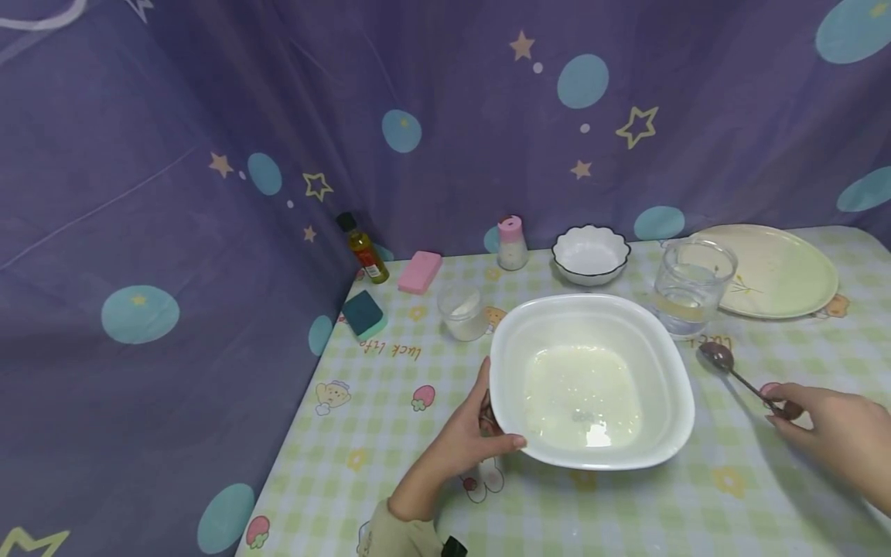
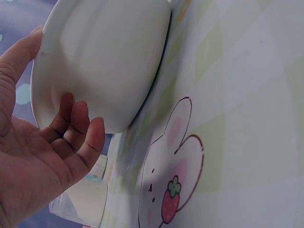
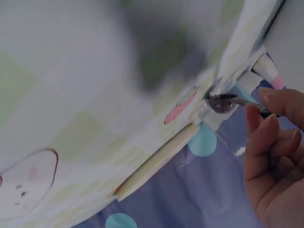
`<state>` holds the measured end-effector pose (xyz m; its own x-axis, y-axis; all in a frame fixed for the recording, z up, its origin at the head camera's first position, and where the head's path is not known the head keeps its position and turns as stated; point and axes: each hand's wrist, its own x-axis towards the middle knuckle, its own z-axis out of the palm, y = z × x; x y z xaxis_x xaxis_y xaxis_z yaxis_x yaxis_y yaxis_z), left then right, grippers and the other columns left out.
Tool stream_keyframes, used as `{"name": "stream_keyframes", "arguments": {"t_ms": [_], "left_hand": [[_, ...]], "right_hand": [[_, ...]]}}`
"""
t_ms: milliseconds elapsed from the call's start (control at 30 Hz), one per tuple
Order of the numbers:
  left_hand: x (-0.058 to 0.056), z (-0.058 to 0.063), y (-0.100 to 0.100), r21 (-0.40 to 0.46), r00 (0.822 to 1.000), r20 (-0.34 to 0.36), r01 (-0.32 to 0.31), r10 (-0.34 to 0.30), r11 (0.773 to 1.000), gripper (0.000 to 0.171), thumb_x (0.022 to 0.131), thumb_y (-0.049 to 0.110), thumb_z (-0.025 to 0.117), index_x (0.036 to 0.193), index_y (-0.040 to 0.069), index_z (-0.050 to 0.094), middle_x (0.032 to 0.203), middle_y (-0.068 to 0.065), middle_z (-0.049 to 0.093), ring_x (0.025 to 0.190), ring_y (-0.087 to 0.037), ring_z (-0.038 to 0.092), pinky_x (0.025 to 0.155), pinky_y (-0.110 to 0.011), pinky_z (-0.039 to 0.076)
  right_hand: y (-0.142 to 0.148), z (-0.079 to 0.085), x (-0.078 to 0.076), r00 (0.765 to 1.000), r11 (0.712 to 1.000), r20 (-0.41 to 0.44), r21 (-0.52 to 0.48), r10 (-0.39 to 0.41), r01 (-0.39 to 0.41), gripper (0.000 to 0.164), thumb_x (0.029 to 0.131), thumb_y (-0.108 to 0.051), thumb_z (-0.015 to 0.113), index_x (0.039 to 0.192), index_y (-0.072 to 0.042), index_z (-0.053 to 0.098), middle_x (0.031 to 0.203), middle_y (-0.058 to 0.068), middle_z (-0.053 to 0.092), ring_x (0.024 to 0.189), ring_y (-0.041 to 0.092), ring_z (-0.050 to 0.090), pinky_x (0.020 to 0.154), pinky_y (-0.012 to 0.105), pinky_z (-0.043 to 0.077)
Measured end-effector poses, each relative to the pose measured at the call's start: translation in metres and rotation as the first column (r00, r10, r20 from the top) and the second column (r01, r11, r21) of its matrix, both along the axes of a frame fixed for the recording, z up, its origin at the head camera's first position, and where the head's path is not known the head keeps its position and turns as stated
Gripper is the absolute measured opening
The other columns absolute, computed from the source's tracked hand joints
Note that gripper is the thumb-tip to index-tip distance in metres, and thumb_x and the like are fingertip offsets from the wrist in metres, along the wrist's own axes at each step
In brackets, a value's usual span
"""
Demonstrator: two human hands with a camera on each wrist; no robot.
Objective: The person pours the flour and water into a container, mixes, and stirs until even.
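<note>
A large white basin [image 1: 592, 383] with a pale, wet-looking layer of liquid on its bottom stands in the middle of the table. My left hand [image 1: 465, 433] grips its left side, thumb over the rim and fingers curled against the outer wall, as the left wrist view shows. To the right of the basin, my right hand [image 1: 828, 425] pinches the end of a metal spoon [image 1: 745, 381] between thumb and fingers. Its bowl points away, toward the glass of water [image 1: 689, 290]. In the right wrist view the spoon [image 3: 225, 102] is held above the tablecloth.
Behind the basin stand a scalloped bowl [image 1: 592, 255], a pink-capped shaker [image 1: 512, 244] and a small glass of white powder [image 1: 463, 313]. An oval plate [image 1: 780, 271] lies at back right. Further left are an oil bottle [image 1: 365, 251], a pink sponge [image 1: 420, 272] and a dark green sponge [image 1: 364, 313].
</note>
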<state>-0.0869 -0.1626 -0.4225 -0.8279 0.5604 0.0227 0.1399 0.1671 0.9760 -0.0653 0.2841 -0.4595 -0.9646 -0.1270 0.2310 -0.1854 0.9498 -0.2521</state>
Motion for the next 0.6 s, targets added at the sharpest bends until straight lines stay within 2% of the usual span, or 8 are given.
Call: {"name": "stream_keyframes", "arguments": {"t_ms": [133, 233, 433, 600], "left_hand": [[0.000, 0.000, 0.000, 0.008, 1.000, 0.018, -0.005, 0.005, 1.000, 0.112, 0.085, 0.005, 0.074, 0.156, 0.019, -0.011, 0.114, -0.030, 0.058, 0.084, -0.013, 0.059, 0.072, -0.034, 0.053], [0.000, 0.000, -0.001, 0.014, 1.000, 0.014, -0.005, 0.005, 1.000, 0.112, 0.085, 0.005, 0.074, 0.156, 0.017, -0.011, 0.114, -0.031, 0.057, 0.084, -0.013, 0.059, 0.072, -0.034, 0.053], [0.001, 0.000, -0.001, 0.021, 1.000, -0.001, 0.002, -0.002, 1.000, 0.112, 0.085, 0.006, 0.074, 0.156, 0.017, -0.011, 0.113, -0.031, 0.057, 0.083, -0.012, 0.058, 0.071, -0.034, 0.053], [0.001, 0.000, -0.001, 0.019, 1.000, 0.015, -0.001, 0.001, 1.000, 0.112, 0.085, 0.006, 0.075, 0.156, 0.019, -0.011, 0.113, -0.030, 0.058, 0.083, -0.012, 0.058, 0.072, -0.032, 0.053]], "right_hand": [[0.001, -0.001, -0.003, 0.988, 1.000, 0.156, 0.005, 0.022, -0.023, 0.042, 0.067, -0.010, 0.085, 0.100, 0.007, 0.065, 0.068, 0.003, 0.067, 0.052, 0.022, 0.055, 0.050, 0.045, 0.048], [0.001, -0.005, -0.004, 0.978, 0.999, 0.200, 0.001, 0.050, -0.051, 0.043, 0.066, -0.011, 0.086, 0.098, 0.005, 0.062, 0.068, 0.001, 0.065, 0.058, 0.027, 0.062, 0.055, 0.052, 0.049], [-0.002, -0.015, -0.001, 0.980, 0.995, 0.172, -0.026, 0.102, -0.099, 0.043, 0.063, -0.010, 0.088, 0.095, 0.003, 0.062, 0.068, -0.004, 0.061, 0.053, 0.011, 0.052, 0.052, 0.040, 0.050], [-0.002, -0.018, -0.001, 0.964, 0.993, 0.236, -0.035, 0.122, -0.117, 0.049, 0.063, -0.014, 0.088, 0.098, 0.010, 0.063, 0.067, -0.007, 0.060, 0.056, 0.012, 0.054, 0.056, 0.043, 0.051]]}}
